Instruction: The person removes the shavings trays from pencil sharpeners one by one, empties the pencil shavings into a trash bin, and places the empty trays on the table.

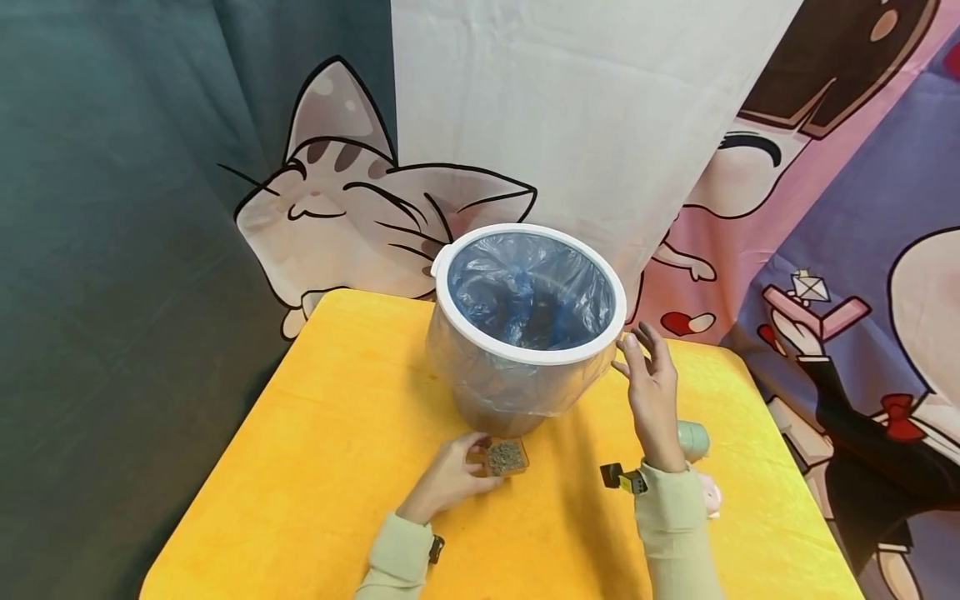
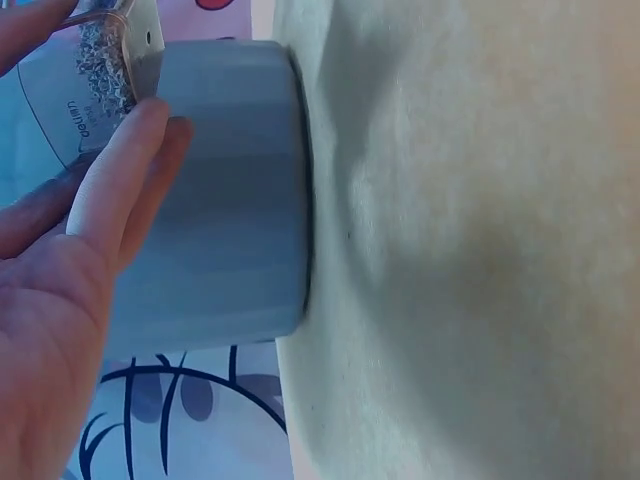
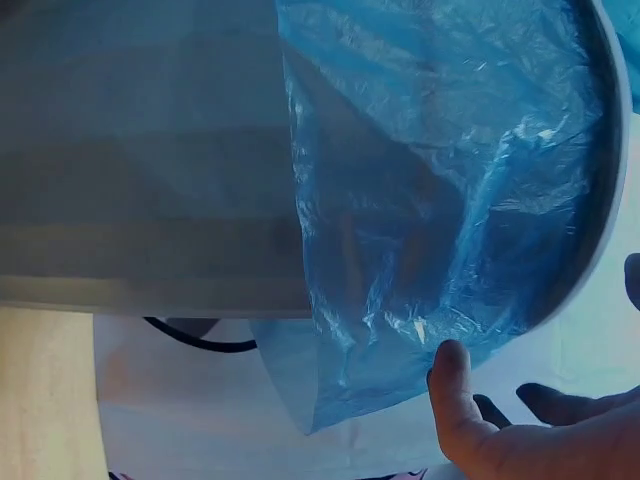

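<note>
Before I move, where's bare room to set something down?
The yellow cloth is bare left of the bin and left hand, and between the left sleeve and right sleeve. Crowding: around the green object, pink object and right sleeve; at the small box before the bin.

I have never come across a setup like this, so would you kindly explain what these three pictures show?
There is no robot here, only a person's bare hands. The widest picture comes from a camera on the head, looking forward and down; the other two come from cameras on each wrist. On the yellow surface stands a bin lined with a thin bluish bag. The left hand holds a small see-through box of greyish bits. The right hand holds nothing and is beside the bin's rim. Near that wrist are a pale green object and a partly hidden pink one.
</note>
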A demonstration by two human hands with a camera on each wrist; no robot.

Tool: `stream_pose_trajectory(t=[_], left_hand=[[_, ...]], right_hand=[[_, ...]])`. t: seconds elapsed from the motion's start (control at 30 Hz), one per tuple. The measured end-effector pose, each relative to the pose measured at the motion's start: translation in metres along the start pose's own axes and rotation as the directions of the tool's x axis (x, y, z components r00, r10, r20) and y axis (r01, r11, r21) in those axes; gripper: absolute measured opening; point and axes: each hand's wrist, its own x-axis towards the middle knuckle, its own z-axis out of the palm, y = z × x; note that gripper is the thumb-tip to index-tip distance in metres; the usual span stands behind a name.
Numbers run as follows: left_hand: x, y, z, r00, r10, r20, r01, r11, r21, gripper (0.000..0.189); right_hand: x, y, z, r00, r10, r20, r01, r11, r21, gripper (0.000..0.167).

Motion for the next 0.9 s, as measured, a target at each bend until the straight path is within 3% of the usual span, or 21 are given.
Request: stream_pose_trajectory(t=[0.43,0.77,0.9], left_hand=[[-0.013,-0.01,-0.014,0.999,0.014,-0.039,-0.016,0.999,-0.038,0.072],[-0.021,-0.014,-0.022,0.999,-0.022,-0.046,0.019,0.998,-0.062,0.073],[-0.023,-0.018,-0.025,0.998,-0.039,-0.046,0.035,0.995,-0.089,0.072]], right_hand=[[0.018,0.008,0.013,0.997,-0.043,0.064,0.038,0.996,0.08,0.055],[0.021,0.009,0.02,0.981,-0.089,0.174,0.061,0.985,0.16,0.051],[0.021,0.01,0.023,0.978,-0.099,0.184,0.061,0.977,0.202,0.05]])
